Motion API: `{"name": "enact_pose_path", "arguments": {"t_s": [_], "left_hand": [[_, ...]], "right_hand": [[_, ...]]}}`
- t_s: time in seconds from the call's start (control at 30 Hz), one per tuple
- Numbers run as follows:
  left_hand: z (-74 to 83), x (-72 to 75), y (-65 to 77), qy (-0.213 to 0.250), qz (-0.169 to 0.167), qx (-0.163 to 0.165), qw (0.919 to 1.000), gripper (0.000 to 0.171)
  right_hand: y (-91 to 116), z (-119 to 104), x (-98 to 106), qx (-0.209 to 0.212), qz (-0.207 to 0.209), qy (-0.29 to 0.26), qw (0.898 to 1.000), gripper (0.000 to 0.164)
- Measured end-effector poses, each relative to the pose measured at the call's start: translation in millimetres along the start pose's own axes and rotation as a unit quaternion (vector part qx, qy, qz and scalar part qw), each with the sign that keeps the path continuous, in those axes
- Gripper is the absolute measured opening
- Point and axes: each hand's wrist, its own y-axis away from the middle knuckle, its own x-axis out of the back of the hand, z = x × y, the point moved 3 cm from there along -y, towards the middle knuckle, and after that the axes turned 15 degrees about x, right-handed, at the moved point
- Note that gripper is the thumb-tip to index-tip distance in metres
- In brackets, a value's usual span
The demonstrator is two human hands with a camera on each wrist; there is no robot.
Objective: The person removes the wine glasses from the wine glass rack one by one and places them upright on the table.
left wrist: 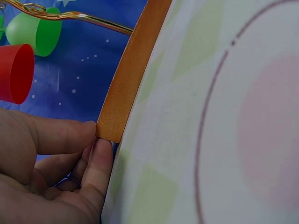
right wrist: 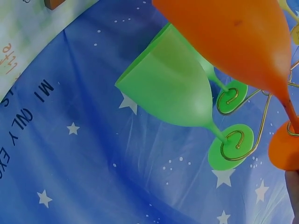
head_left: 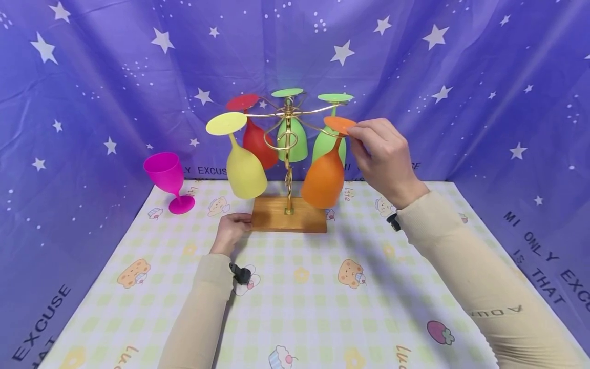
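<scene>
A gold wire glass rack (head_left: 289,169) stands on a wooden base (head_left: 276,219), with plastic goblets hanging upside down from its hooks. My right hand (head_left: 384,154) pinches the foot of the orange goblet (head_left: 324,177), whose stem sits by a hook at the front right. Down at the base's left end, my left hand (head_left: 230,230) holds the wooden edge, thumb and finger at its corner in the left wrist view. Also hanging are a yellow goblet (head_left: 246,171), a red goblet (head_left: 258,141) and two green goblets, one (head_left: 292,141) behind the post and one (right wrist: 173,79) behind the orange goblet.
A magenta goblet (head_left: 165,171) stands upright on the table at the left, apart from the rack. The checked tablecloth (head_left: 299,302) has printed bears and cupcakes. Behind and at the sides hangs a blue star-patterned curtain (head_left: 295,41).
</scene>
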Motion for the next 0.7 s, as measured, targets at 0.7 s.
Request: {"name": "enact_pose_path", "arguments": {"t_s": [0.7], "left_hand": [[1.1,0.1,1.7,-0.005,0.000,-0.002,1.0000,0.029]], "right_hand": [[-7.4,-7.4,0.6,-0.002,0.071,-0.021,0.997,0.013]]}}
